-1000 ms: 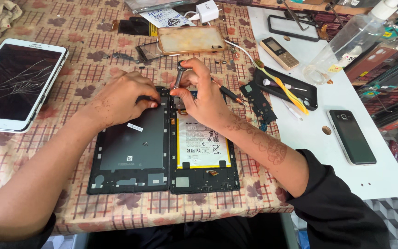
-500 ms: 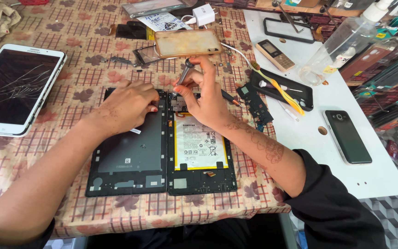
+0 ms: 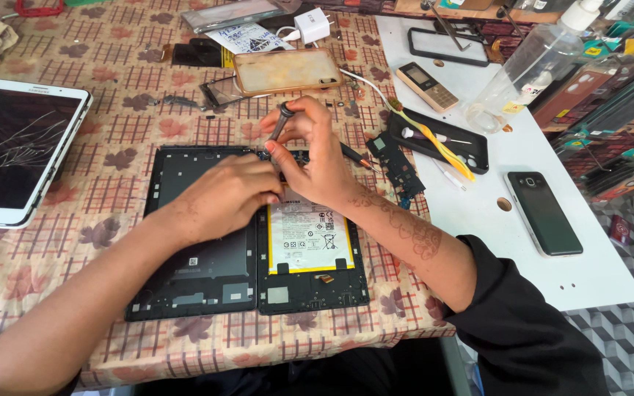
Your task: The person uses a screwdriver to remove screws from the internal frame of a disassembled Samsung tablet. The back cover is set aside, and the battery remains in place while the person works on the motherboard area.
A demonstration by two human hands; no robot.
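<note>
Opened black tablet (image 3: 247,242), back off and white battery (image 3: 310,238) exposed, lies under both hands: right hand (image 3: 317,158) grips a small screwdriver (image 3: 282,121) upright at its top edge, left hand (image 3: 225,194) presses beside, fingers curled, so unscrewing seems unfinished.

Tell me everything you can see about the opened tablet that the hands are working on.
The opened tablet lies flat on the patterned tablecloth, back cover off, showing a black inner frame. A white battery with yellow edging fills its right half; the left half is dark plates. The left hand rests on its upper middle. The right hand holds a screwdriver tilted, tip down at the top edge.
</note>
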